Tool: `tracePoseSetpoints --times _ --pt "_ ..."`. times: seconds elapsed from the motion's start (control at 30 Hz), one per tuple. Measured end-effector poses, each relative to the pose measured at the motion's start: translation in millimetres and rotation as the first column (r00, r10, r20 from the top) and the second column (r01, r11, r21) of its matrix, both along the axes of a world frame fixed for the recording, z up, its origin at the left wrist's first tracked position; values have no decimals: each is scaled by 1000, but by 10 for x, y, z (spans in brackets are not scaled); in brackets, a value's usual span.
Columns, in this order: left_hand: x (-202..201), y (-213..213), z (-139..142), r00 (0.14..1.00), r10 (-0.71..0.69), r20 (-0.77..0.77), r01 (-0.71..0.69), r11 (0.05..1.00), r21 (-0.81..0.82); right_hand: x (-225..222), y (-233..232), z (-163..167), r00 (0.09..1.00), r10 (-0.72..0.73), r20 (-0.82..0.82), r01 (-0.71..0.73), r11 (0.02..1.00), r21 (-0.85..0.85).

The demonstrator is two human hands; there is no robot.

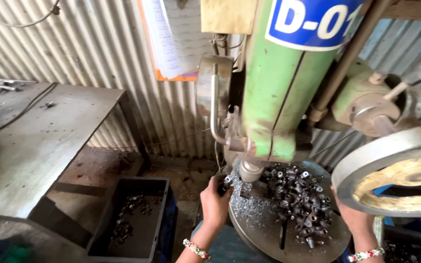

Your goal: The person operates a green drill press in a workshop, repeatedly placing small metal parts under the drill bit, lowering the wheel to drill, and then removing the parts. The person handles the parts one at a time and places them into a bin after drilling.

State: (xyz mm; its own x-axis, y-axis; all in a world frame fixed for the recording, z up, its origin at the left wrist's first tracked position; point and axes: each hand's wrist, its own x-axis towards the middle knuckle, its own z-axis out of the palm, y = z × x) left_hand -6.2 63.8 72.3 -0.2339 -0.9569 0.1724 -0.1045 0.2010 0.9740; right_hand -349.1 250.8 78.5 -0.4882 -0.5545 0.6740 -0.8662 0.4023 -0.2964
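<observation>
My left hand (215, 202) is closed around a small metal fitting (227, 180), held at the left edge of the round metal work table (249, 229) just beside the drill spindle (249, 170). A heap of small dark metal fittings (300, 202) lies on the round table among bright metal shavings. My right hand (354, 219) rests at the table's right edge, partly hidden under the large wheel (395, 175); its fingers are out of sight. Both wrists wear beaded bracelets.
The green drill press column (278, 87) rises over the table. A dark plastic crate (132, 219) with a few fittings sits on the floor at the left. A grey metal bench (35, 141) stands at the far left against a corrugated wall (98, 44).
</observation>
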Motion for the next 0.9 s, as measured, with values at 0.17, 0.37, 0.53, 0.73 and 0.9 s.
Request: tracePoseSetpoints --times 0.17,0.37,0.53,0.73,0.9 --pt "29 -16 257 998 -7 64 19 983 -183 -54 6 -55 922 299 246 -251 945 -208" --pt "-16 -79 319 989 -102 103 114 987 -115 -41 63 -59 974 223 36 -211 955 -208" --pt "50 -212 380 974 -206 96 218 965 -146 -66 70 -94 995 78 -69 -85 990 -109" --pt "-10 -362 291 921 -286 265 329 935 -134 -167 91 -233 993 101 -62 -107 987 -120" --pt "-96 -644 55 823 -542 -171 566 806 174 -160 30 -245 84 853 515 204 491 -847"
